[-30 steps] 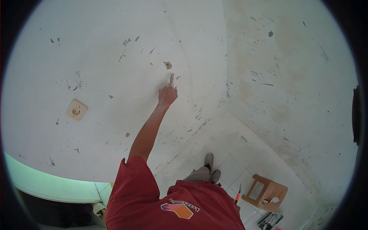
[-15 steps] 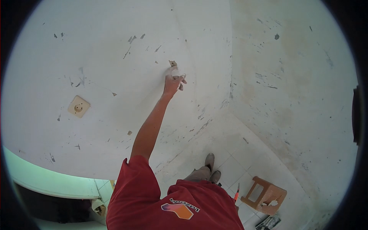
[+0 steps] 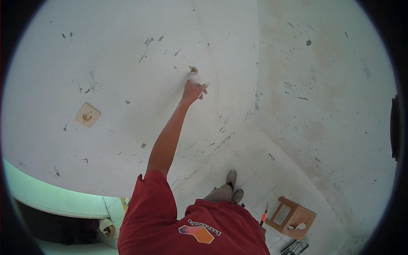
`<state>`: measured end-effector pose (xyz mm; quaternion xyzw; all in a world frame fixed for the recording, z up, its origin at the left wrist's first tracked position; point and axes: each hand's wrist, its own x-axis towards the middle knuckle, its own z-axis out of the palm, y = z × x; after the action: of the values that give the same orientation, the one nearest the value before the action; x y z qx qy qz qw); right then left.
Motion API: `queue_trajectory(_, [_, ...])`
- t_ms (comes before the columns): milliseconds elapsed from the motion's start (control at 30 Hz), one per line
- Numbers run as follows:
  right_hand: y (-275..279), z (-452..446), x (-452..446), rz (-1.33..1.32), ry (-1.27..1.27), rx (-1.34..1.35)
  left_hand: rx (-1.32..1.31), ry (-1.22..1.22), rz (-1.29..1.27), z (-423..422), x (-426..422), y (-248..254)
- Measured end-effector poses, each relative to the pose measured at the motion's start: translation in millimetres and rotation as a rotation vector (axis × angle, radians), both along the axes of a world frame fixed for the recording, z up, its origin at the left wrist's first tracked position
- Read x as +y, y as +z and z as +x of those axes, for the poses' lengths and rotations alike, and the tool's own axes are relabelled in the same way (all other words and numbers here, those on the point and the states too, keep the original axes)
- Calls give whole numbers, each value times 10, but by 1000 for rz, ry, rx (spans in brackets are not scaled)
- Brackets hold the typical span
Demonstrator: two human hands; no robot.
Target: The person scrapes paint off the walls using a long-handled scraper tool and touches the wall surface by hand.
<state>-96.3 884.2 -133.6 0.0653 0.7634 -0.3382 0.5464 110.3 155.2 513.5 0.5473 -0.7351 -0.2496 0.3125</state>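
Observation:
My left hand [image 3: 194,90] reaches out to the white wall [image 3: 127,136], its whitened fingertips just below a small chipped hole [image 3: 194,69]. Its fingers are partly bent and apart, and no object shows in them. Whether the fingertips touch the wall is hard to tell. At the right edge of my red shirt, my right hand [image 3: 263,230] is mostly hidden. It holds a thin pointed tool [image 3: 264,216] with an orange handle, its tip pointing up in the view.
A brown stool [image 3: 296,218] with white material on it stands on the tiled floor at lower right. A dark tray-like object [image 3: 295,247] lies beside it. A beige socket [image 3: 88,115] is on the wall at left. Chips and scrapes mark both walls, which meet in a corner.
My left hand has gone from pointing with the index finger below the hole to bent fingers nearer it. The view has shifted slightly. My right hand still holds the tool.

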Motion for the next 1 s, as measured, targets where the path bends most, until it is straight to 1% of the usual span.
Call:
queue_trajectory(33, [-6, 7, 18, -78, -22, -60, 153, -50, 44, 24, 3, 24])
queue_trajectory(67, [-15, 25, 20, -79, -23, -61, 305, -101, 88, 37, 4, 41])
queue_trajectory(100, [-16, 36, 18, 10, -68, -53, 304, -102, 87, 46, 27, 32])
queue_trajectory(133, [282, 44, -118, 99, -113, -44, 147, -61, -5, 58, 65, 8])
queue_trajectory(167, [671, 38, -105, 97, -113, -44, -9, -20, -98, 69, 67, -17])
queue_trajectory(200, [1000, 16, -337, 94, -99, -38, -9, -20, -99, 70, 41, -53])
queue_trajectory(267, [1164, 6, -410, 90, -65, -26, -283, 76, -195, 46, 30, -121])
queue_trajectory(300, [1244, -7, -464, 88, -47, -19, -282, 79, -194, 42, 27, -158])
queue_trajectory(367, [1330, -44, -504, 84, -12, -4, -597, 148, -390, 27, 46, -202])
queue_trajectory(500, [1474, -69, -588, 73, 46, 22, -636, 195, -374, 86, -86, -176])
queue_trajectory(600, [1566, -83, -668, 61, 86, 42, -556, 165, -400, 113, -125, -119])
queue_trajectory(667, [1624, -85, -751, 49, 110, 54, -445, 153, -328, 60, -14, -62])
queue_trajectory(800, [1757, -120, -856, 34, 173, 84, -425, 167, -263, 17, 54, -169])
queue_trajectory(867, [1829, -150, -901, 28, 208, 100, -606, 151, -343, 34, 84, -255])
queue_trajectory(900, [1866, -162, -912, 26, 227, 107, -605, 156, -341, 60, 91, -286])
queue_trajectory(967, [1891, -181, -921, 23, 262, 122, -767, 128, -384, 79, 126, -297])
queue_trajectory(1000, [1902, -181, -927, 22, 276, 129, -765, 127, -384, 82, 120, -282])
